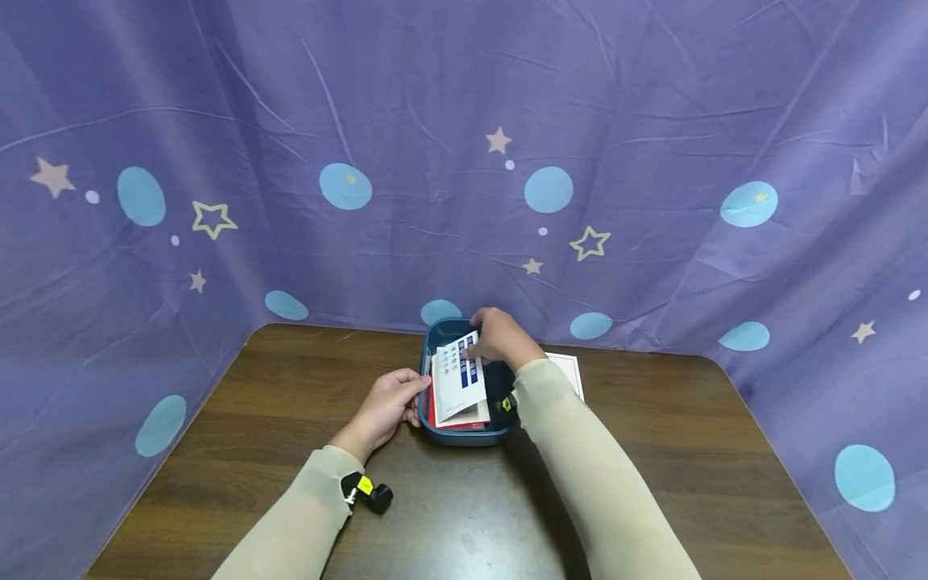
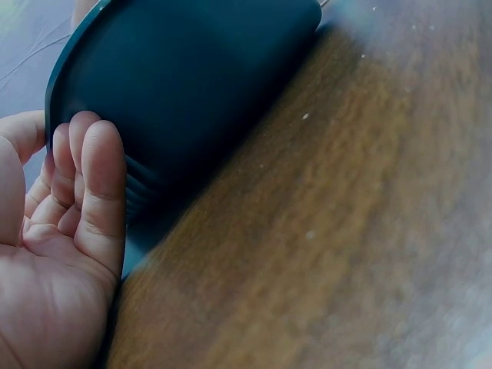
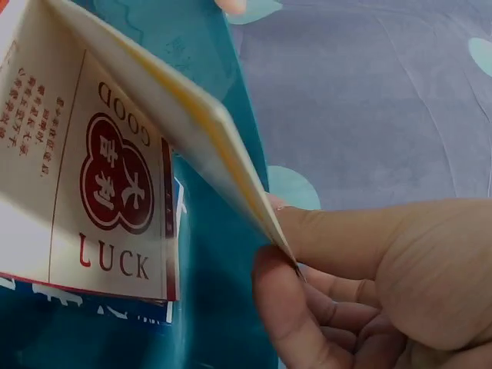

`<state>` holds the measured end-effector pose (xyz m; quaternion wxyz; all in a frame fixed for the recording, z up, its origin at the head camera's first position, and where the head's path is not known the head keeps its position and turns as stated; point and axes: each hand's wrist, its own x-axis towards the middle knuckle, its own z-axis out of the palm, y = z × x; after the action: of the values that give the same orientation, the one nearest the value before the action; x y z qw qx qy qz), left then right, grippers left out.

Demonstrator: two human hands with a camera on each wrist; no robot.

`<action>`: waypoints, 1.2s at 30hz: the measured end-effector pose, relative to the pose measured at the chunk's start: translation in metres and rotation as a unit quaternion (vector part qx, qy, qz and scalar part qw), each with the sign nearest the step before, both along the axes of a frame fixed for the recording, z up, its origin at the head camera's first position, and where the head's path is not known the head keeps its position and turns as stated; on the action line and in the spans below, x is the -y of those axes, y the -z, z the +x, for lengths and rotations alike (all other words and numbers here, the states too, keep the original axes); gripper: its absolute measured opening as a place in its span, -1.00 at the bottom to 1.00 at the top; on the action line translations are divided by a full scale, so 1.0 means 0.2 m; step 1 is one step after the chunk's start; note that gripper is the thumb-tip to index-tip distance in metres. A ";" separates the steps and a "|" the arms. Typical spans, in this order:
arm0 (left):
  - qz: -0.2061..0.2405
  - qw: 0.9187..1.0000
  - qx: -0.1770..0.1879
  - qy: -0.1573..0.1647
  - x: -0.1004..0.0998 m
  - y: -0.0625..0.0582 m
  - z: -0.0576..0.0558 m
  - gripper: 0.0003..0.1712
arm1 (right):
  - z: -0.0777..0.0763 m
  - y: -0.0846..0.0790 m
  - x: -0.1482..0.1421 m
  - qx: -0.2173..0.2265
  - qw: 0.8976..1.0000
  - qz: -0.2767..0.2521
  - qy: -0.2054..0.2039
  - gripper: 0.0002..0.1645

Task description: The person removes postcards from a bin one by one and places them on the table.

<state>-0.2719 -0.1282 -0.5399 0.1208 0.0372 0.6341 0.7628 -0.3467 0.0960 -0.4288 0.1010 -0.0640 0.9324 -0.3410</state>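
Observation:
A blue plastic bin (image 1: 464, 439) holds several printed cards. My left hand (image 1: 391, 403) grips its left side, with the thumb at the rim and the fingers along the outer wall (image 2: 192, 77). In the right wrist view my right hand (image 3: 346, 284) pinches the edge of a white card (image 3: 184, 127) between thumb and forefinger, lifting it at a tilt. Blue printing shows on this card's face in the head view. Under it lies a cream card (image 3: 115, 177) with a red emblem and "GOOD LUCK". Blue-and-white print (image 3: 84, 301) peeks out below that one.
A white sheet (image 1: 569, 370) with a thin dark border lies right of the bin, partly behind my right forearm. The brown wooden table (image 1: 689, 451) backs onto a purple curtain (image 1: 435, 105) with stars and blue spots.

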 end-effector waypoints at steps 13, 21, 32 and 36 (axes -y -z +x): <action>-0.001 1.000 0.001 -0.005 0.02 0.00 0.01 -0.65 | 0.03 -0.06 -0.02 0.007 0.999 -0.052 0.013 -0.21; 0.000 1.000 -0.009 0.002 0.00 0.00 0.00 -0.65 | 0.06 -0.13 -0.29 -0.042 0.992 -0.115 0.033 -0.31; 0.007 1.000 -0.009 0.003 0.00 0.01 0.00 -0.64 | 0.14 -0.07 -0.79 -0.068 0.987 -0.118 0.085 -0.44; 0.007 1.000 -0.008 0.003 0.00 0.01 0.00 -0.65 | 0.16 0.00 -0.92 -0.058 0.986 -0.103 0.115 -0.39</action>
<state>-0.2724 -0.1277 -0.5422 0.1177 0.0454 0.6295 0.7667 -0.3147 0.2792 -0.4290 -0.0006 0.0136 0.8980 -0.4398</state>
